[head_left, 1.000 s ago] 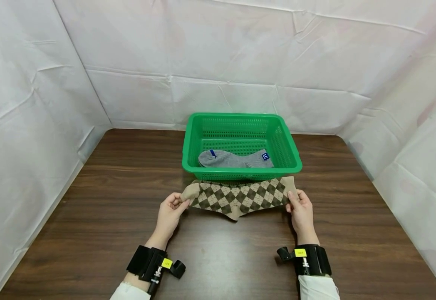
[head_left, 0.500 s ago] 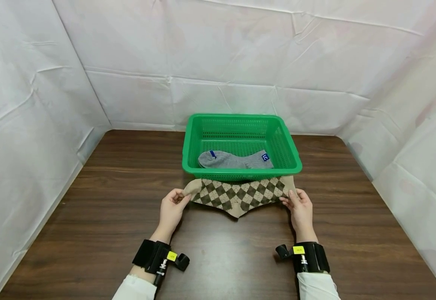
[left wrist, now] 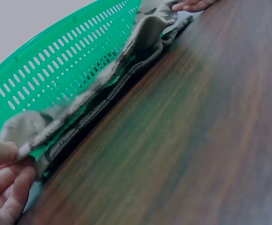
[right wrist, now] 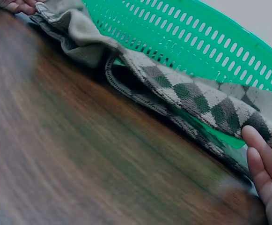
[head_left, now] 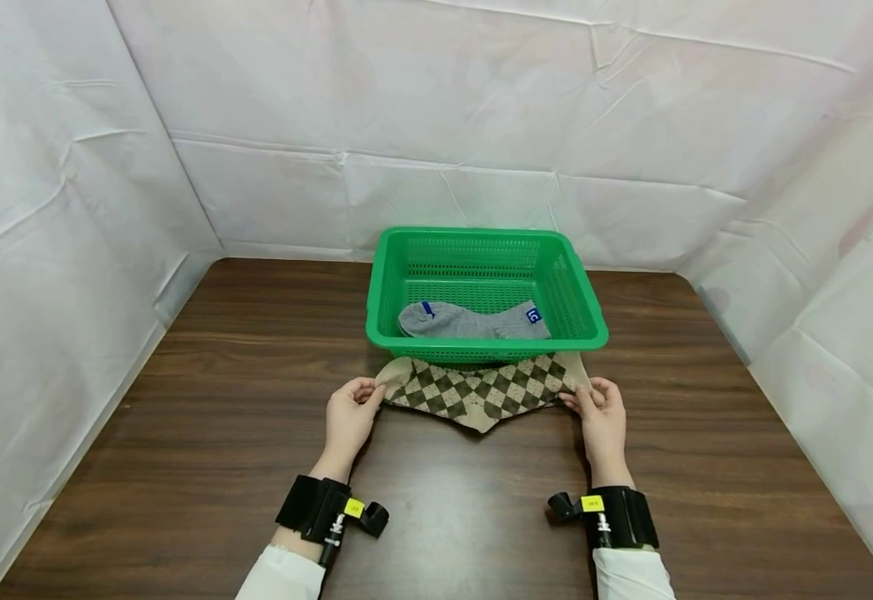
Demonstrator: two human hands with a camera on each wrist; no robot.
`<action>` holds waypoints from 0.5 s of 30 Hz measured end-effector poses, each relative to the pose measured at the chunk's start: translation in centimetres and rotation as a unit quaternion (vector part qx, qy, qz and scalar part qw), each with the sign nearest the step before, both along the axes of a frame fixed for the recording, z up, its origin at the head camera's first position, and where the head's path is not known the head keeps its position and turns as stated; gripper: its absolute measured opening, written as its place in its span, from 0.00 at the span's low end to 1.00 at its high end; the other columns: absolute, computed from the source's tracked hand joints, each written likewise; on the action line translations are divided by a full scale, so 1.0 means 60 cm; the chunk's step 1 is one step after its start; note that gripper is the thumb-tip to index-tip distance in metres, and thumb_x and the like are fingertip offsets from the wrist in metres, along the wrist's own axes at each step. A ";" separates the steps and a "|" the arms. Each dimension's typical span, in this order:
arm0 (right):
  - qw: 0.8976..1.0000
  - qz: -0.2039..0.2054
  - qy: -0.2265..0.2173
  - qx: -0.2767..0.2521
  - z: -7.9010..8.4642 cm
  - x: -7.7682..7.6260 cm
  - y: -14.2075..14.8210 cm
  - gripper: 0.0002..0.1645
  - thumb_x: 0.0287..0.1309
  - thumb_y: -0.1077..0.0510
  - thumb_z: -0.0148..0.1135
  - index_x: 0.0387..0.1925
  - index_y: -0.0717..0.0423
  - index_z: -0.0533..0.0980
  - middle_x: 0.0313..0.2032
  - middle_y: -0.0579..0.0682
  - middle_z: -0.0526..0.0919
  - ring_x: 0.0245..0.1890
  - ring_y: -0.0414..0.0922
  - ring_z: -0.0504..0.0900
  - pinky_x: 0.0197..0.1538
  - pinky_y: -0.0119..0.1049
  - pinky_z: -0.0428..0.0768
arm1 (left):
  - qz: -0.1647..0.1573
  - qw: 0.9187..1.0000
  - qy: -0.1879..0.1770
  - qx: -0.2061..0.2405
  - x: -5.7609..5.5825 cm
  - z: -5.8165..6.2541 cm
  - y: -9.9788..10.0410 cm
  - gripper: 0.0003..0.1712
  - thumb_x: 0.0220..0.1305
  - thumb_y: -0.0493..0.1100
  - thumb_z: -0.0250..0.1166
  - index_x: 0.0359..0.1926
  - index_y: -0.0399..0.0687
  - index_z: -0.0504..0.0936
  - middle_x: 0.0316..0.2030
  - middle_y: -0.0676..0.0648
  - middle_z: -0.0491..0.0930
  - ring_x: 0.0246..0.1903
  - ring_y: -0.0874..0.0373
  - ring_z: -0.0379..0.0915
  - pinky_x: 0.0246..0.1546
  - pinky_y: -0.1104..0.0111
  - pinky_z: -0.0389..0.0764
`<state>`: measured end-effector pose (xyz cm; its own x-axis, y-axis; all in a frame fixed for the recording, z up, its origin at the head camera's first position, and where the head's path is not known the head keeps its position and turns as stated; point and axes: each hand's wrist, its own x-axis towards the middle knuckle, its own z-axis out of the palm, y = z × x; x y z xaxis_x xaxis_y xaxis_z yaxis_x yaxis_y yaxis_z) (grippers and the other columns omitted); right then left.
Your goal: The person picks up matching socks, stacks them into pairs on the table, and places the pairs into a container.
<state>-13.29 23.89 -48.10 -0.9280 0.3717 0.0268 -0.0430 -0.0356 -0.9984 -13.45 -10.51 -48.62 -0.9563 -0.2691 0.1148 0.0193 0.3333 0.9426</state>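
A pair of beige and dark brown argyle socks, one layer over the other, stretches sideways in front of the green basket. At the plain toe end, my left hand pinches the socks between thumb and fingers. My right hand holds the cuff end with its thumb on top. The heel points toward me. Both wrist views show a gap between the two sock layers, low over the table. In the right wrist view, fingertips touch the near edge of the upper sock.
Grey socks with blue marks lie inside the basket, along its near wall. The basket stands on a dark wooden table, close to the back. White sheeting encloses the table at the back and both sides.
My left hand has shifted slightly right with the toe end and the socks have drawn a little closer to the basket. The right hand keeps its place at the cuff.
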 end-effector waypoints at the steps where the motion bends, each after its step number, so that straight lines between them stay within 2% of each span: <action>1: 1.000 -0.002 -0.008 0.024 0.000 0.000 0.000 0.12 0.67 0.64 0.49 0.51 0.60 0.64 0.23 0.38 0.80 0.27 0.31 0.82 0.37 0.25 0.78 | -0.002 1.000 -0.001 -0.015 0.000 0.000 0.000 0.08 0.61 0.39 0.65 0.37 0.38 0.84 0.32 0.40 0.84 0.31 0.56 0.79 0.28 0.74 0.76; 5: 0.993 -0.008 -0.028 0.113 0.001 0.001 -0.001 0.22 0.67 0.65 0.51 0.60 0.61 0.63 0.24 0.44 0.76 0.26 0.30 0.79 0.36 0.24 0.78 | -0.009 0.999 -0.004 -0.048 0.000 0.001 0.000 0.11 0.63 0.41 0.63 0.42 0.39 0.84 0.35 0.41 0.84 0.36 0.50 0.79 0.32 0.71 0.76; 10: 0.981 -0.024 -0.040 0.187 0.000 0.002 -0.002 0.19 0.65 0.65 0.53 0.57 0.60 0.70 0.32 0.53 0.78 0.24 0.26 0.76 0.32 0.21 0.75 | -0.025 0.999 -0.005 -0.034 0.000 0.001 -0.001 0.18 0.65 0.39 0.61 0.56 0.40 0.78 0.40 0.40 0.84 0.39 0.49 0.79 0.35 0.69 0.77; 13: 0.978 -0.027 -0.047 0.201 -0.003 0.002 -0.002 0.17 0.65 0.66 0.52 0.55 0.62 0.66 0.38 0.57 0.77 0.24 0.24 0.75 0.29 0.21 0.72 | -0.034 0.999 -0.005 -0.019 0.002 0.001 -0.001 0.17 0.65 0.36 0.60 0.54 0.41 0.78 0.42 0.40 0.83 0.41 0.49 0.78 0.34 0.71 0.76; 15: 0.975 -0.029 -0.051 0.214 -0.005 0.002 -0.002 0.14 0.65 0.66 0.52 0.50 0.63 0.63 0.41 0.59 0.77 0.26 0.25 0.75 0.28 0.22 0.71 | -0.037 0.999 -0.008 -0.011 0.003 0.000 -0.001 0.12 0.64 0.36 0.60 0.49 0.40 0.80 0.41 0.40 0.82 0.40 0.49 0.77 0.33 0.73 0.75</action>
<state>-13.17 23.78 -48.38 -0.9115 0.3992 0.0987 0.0686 0.3842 -0.9207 -13.25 -10.54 -48.60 -0.9751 -0.1960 0.1041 0.0289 0.3530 0.9352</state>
